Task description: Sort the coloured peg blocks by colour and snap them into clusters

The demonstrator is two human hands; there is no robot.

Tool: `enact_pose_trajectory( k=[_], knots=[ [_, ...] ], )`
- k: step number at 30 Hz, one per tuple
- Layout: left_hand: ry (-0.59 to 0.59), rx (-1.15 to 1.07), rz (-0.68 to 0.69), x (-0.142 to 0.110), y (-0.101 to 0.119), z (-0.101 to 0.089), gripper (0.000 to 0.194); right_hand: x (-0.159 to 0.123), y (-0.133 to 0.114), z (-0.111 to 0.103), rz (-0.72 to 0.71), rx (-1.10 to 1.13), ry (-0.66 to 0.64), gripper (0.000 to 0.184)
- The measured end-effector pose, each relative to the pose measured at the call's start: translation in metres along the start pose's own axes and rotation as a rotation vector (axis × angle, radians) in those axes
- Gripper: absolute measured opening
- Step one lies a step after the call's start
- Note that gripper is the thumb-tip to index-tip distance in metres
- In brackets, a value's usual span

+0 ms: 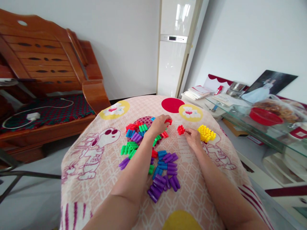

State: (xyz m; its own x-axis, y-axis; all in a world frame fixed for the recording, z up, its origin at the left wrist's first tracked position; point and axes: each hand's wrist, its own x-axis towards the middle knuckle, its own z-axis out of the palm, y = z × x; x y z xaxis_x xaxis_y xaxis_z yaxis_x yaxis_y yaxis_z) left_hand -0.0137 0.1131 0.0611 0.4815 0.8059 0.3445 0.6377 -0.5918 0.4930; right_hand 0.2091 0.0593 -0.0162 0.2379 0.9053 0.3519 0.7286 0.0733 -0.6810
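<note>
Left hand (159, 125): grip narrow, holding small red plastic tube-shaped block (169, 122) above cloth-covered table (192, 185), near but apart from right hand

Right hand (193, 138): grip narrow, fingertips pinching edge of knobbly red plastic cluster (180, 129); whether cluster touches table, cannot tell

Yellow knobbly plastic cluster (206, 133) just beside right hand; purple tube-shaped plastic blocks (172, 169) right of left forearm (134, 169)

Handling judged best: pinch red block by sides, ends free; brace red cluster lightly so nothing twists; left forearm clear of loose blocks
</note>
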Motion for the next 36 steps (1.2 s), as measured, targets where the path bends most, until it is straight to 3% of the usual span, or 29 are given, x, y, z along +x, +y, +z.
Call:
enact_pose_trajectory(
  k=[6,11,21,36],
  knots=[
    [-0.172,0.083,0.098,-0.002,0.016,0.032,0.035,0.001,-0.001,-0.001,-0.012,-0.011,-0.026,0.021],
    [-0.123,0.056,0.042,-0.003,0.017,0.048,0.034,0.001,-0.002,-0.001,0.0,-0.021,-0.022,0.022],
    [-0.144,-0.108,-0.001,-0.003,0.02,0.046,0.011,0.001,-0.002,-0.001,-0.016,-0.034,-0.016,0.025],
    [-0.09,0.044,-0.12,-0.006,0.035,0.072,0.032,0.001,-0.003,-0.003,-0.007,-0.013,-0.043,0.032]
  ],
)
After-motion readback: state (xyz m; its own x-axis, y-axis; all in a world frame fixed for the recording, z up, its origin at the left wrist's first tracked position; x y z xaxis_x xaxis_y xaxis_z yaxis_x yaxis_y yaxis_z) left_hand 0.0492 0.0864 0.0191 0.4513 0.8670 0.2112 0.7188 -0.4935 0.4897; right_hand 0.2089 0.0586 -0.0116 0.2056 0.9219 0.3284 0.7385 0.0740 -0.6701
